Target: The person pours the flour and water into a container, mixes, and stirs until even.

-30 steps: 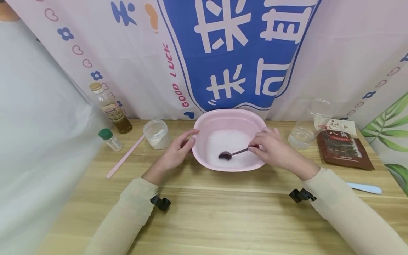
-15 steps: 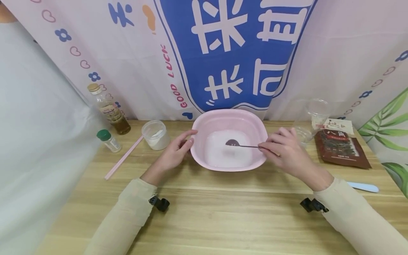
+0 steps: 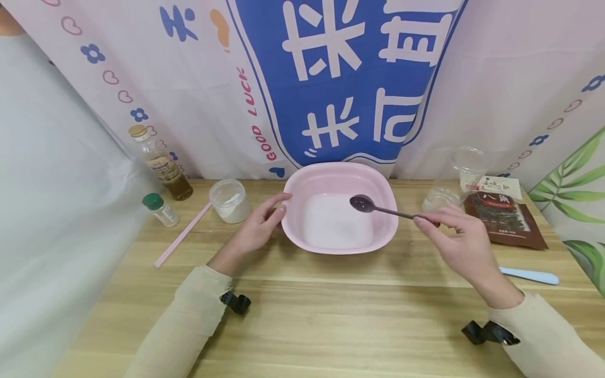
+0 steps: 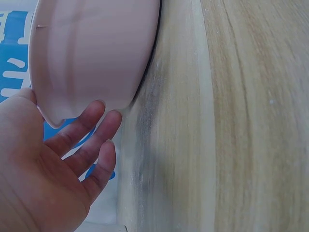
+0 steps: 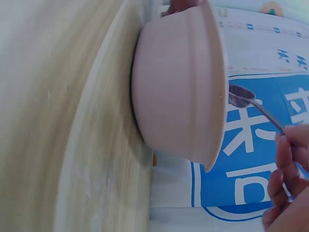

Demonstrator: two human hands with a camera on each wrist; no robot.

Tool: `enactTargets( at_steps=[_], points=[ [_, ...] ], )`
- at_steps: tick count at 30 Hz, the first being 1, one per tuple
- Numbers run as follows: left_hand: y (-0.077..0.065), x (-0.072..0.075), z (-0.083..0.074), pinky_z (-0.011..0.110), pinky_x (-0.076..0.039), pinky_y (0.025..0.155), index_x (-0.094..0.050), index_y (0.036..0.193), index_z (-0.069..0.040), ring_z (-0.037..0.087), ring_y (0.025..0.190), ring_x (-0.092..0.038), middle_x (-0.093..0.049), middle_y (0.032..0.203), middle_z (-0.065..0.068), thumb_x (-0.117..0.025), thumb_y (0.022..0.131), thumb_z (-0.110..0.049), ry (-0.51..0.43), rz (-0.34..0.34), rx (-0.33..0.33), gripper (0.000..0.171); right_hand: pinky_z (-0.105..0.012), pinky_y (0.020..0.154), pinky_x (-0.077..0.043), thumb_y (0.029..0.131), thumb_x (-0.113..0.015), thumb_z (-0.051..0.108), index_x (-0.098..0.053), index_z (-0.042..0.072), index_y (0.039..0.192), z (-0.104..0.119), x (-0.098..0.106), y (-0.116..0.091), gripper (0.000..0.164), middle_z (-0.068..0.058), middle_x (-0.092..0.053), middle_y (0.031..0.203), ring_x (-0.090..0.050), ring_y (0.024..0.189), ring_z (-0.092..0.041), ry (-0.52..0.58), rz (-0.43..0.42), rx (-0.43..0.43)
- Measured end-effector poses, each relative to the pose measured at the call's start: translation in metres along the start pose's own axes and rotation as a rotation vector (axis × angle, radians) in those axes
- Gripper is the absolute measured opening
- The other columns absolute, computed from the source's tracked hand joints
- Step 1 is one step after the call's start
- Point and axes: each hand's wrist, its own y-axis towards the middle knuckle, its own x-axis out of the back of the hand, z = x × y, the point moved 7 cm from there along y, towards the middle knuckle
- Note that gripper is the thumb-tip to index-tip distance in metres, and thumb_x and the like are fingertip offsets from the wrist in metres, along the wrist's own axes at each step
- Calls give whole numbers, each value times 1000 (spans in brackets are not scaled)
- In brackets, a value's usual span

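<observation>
A pink plastic basin [image 3: 340, 250] stands mid-table at the back with cloudy white contents [image 3: 335, 220]. My left hand [image 3: 257, 223] rests at its left rim; in the left wrist view the loosely bent lower fingers [image 4: 91, 121] lie by the basin's outer wall. Between thumb and fingers, my right hand [image 3: 460, 244] pinches the handle of a dark spoon [image 3: 363, 203]. The spoon's bowl is over the right part of the basin, above the rim, as the right wrist view also shows.
To the left stand a clear tub of white powder [image 3: 231, 205], pink chopsticks [image 3: 181, 236], a green-capped shaker [image 3: 160, 209] and an oil bottle [image 3: 163, 167]. At right are a clear plastic cup [image 3: 441, 197], a brown spice packet [image 3: 506, 218] and a light blue handle [image 3: 531, 275].
My right hand has drawn back to the right, lifting the spoon from low in the basin to above its right side. My left hand stays at the rim.
</observation>
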Motion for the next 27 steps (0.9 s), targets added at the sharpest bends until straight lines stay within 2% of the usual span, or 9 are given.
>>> enactTargets(
  at_steps=[3, 6, 8, 10, 15, 17, 22, 27],
  points=[
    [0, 2, 0, 51, -59, 90, -51, 159, -14, 24, 91, -70, -76, 102, 20, -47, 117, -26, 12, -6, 0, 44, -7, 72, -47, 96, -80, 4, -85, 2, 104, -15, 8, -10, 10, 29, -74, 88, -64, 82, 9, 68, 2, -229],
    [0, 4, -1, 52, -59, 90, -51, 159, -14, 22, 90, -70, -76, 102, 20, -47, 117, -26, 22, -12, 4, 44, -10, 72, -54, 101, -76, 9, -86, 6, 107, -30, 11, -20, 11, 21, -78, 83, -70, 77, 3, 303, -16, -428],
    [0, 5, -1, 53, -59, 92, -51, 159, -14, 20, 90, -70, -76, 103, 21, -47, 117, -27, 24, -13, 7, 44, -14, 74, -58, 102, -74, 7, -86, 9, 105, -38, 12, -28, 12, 11, -81, 81, -74, 78, -1, 489, -55, -514],
    [1, 5, -1, 53, -59, 92, -50, 159, -14, 20, 90, -70, -76, 104, 21, -47, 117, -27, 23, -10, 6, 44, -18, 73, -60, 101, -72, 0, -86, 8, 101, -42, 14, -35, 15, 2, -82, 82, -76, 77, -7, 671, -93, -551],
    [1, 4, -2, 52, -59, 92, -50, 159, -13, 18, 90, -70, -77, 105, 21, -47, 117, -26, 24, -7, -1, 45, -22, 70, -62, 104, -63, -8, -84, 2, 106, -50, 22, -54, 24, -7, -84, 87, -80, 79, -13, 893, -105, -578],
    [1, 4, -3, 51, -59, 91, -50, 159, -13, 19, 90, -70, -76, 104, 21, -47, 117, -25, 22, -5, -3, 44, -23, 69, -62, 104, -59, -11, -84, 0, 108, -54, 27, -61, 27, -9, -84, 88, -80, 78, -15, 933, -112, -582],
    [2, 3, -3, 51, -58, 88, -50, 159, -12, 25, 91, -70, -76, 102, 20, -47, 117, -25, 21, -3, -4, 44, -23, 69, -62, 105, -58, -12, -83, -1, 107, -63, 37, -77, 27, -10, -84, 87, -80, 77, -15, 923, -125, -612],
    [2, 1, 0, 50, -58, 89, -50, 160, -14, 22, 92, -69, -76, 104, 20, -47, 117, -27, 29, -1, 4, 45, -23, 70, -63, 105, -63, -4, -86, 6, 104, -76, 45, -97, 25, -7, -84, 87, -80, 78, -13, 826, -102, -735]
  ],
)
